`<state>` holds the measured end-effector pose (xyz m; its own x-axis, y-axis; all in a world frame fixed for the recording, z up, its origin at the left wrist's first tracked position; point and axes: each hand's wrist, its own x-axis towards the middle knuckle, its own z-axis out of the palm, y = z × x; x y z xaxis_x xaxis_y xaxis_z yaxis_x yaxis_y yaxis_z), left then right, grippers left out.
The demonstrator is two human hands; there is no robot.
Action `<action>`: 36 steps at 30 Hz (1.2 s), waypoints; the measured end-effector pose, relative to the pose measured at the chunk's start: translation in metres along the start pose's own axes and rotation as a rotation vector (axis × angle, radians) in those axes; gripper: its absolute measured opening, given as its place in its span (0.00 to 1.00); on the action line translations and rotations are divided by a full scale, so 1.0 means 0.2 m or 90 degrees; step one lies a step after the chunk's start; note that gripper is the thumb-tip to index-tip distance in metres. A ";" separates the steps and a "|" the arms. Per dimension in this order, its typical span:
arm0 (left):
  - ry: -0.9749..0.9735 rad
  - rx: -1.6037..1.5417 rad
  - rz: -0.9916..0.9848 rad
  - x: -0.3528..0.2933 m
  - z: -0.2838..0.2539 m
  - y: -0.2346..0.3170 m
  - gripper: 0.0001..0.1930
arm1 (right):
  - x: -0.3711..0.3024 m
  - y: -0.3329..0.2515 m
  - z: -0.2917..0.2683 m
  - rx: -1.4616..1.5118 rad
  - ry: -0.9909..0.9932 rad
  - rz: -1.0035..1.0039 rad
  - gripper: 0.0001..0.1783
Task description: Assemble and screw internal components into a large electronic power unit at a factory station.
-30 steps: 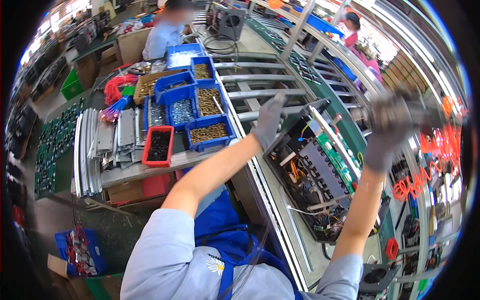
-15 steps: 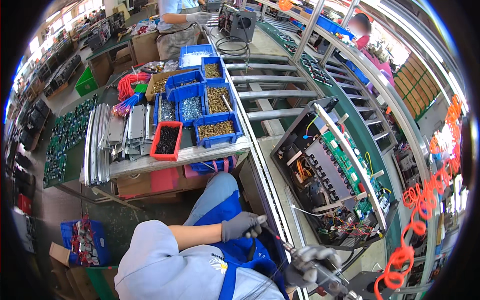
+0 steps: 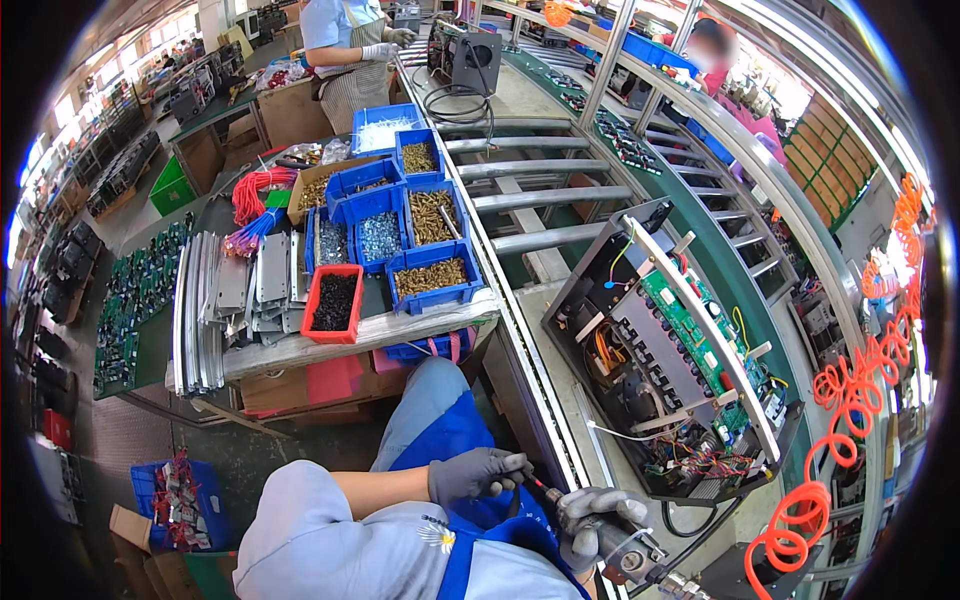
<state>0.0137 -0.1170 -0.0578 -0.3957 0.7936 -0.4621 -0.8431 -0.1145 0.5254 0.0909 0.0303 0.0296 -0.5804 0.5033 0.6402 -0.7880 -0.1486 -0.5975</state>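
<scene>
My right hand (image 3: 600, 512), in a grey glove, is wrapped round a metal air screwdriver (image 3: 632, 562) at the lower edge of the view. Its thin bit, with a red mark on it, points up and left toward my left hand (image 3: 482, 473). That hand, also gloved in grey, is closed above my lap, fingertips pinched close to the bit's end. Whatever sits between those fingers is too small to make out. Beyond the screwdriver, on the conveyor, stands an open machine chassis (image 3: 665, 350) with a green circuit board (image 3: 690, 310), wires and a long pale bar across it.
On the left bench are blue bins (image 3: 433, 280) of brass and silver fasteners, a red bin (image 3: 333, 305) of black screws and stacked metal plates (image 3: 275, 265). An orange coiled hose (image 3: 800, 510) hangs at right. A co-worker (image 3: 345, 50) stands at the far end beside another machine (image 3: 475, 62).
My right hand has drawn slightly left and the screwdriver has turned, its body showing more plainly. My left hand has shifted a little down and left. The whole view has moved slightly.
</scene>
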 end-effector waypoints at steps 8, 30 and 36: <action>-0.020 -0.149 -0.060 -0.02 -0.02 -0.01 0.19 | -0.02 0.00 0.09 0.046 0.057 -0.048 0.32; -0.007 -0.248 -0.067 0.09 0.17 0.00 0.16 | 0.03 -0.18 -0.06 -0.074 -0.035 -0.045 0.31; -0.070 -0.153 -0.046 0.14 0.25 0.09 0.17 | 0.11 -0.23 -0.11 -0.057 -0.052 -0.084 0.30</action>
<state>0.0048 -0.0668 -0.0252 -0.3003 0.8635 -0.4053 -0.9353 -0.1832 0.3027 0.1190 0.0668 0.0619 -0.4913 0.4424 0.7503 -0.8389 -0.0085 -0.5443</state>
